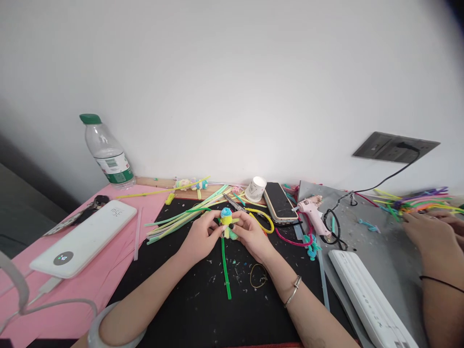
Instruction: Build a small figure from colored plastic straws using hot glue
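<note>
Apparently, your left hand (203,235) and right hand (254,236) pinch a partly shaped fuzzy figure (226,220); the green strip (225,270) below looks unworked.

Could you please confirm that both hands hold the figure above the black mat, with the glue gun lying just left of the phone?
Not quite: the head view shows the glue gun just right of the phone, not left. The left hand and right hand do hold the figure above the black mat.
</note>
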The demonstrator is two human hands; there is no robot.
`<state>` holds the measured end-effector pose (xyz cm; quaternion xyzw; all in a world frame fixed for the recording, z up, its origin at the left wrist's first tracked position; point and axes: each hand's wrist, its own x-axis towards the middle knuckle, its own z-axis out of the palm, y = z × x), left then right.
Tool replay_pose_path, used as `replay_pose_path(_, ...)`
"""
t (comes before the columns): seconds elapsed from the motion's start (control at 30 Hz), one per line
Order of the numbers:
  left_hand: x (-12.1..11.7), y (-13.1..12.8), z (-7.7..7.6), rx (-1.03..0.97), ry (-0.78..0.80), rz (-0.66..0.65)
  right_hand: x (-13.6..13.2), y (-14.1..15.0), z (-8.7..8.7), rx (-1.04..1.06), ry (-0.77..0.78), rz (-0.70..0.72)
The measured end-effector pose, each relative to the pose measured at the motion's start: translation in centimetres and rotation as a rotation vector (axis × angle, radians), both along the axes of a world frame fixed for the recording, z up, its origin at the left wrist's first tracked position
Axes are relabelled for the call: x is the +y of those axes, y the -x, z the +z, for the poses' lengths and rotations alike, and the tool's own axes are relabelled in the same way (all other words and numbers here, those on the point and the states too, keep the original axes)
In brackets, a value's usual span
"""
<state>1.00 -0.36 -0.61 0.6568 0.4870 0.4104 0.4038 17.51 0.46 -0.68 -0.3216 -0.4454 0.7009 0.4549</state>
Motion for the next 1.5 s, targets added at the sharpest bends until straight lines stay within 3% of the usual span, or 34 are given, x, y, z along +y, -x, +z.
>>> replay_pose_path(0.37,0.34,-0.05,-0.19,-0.06,0.035,-0.012,0.03,-0.53,0.11,0.055,0.048,0.05)
replay_pose_path(1.1,0.47,0.06,-0.33,-0.08,0.032,-0.031,0.01,-0.2,-0.24,-0.005,0.014,-0.009)
replay_pose_path(1.5,0.42,0.17,-0.02,-0.158,0.125,-0.064,0.12,-0.27,-0.11,0.047,0.057,-0.014)
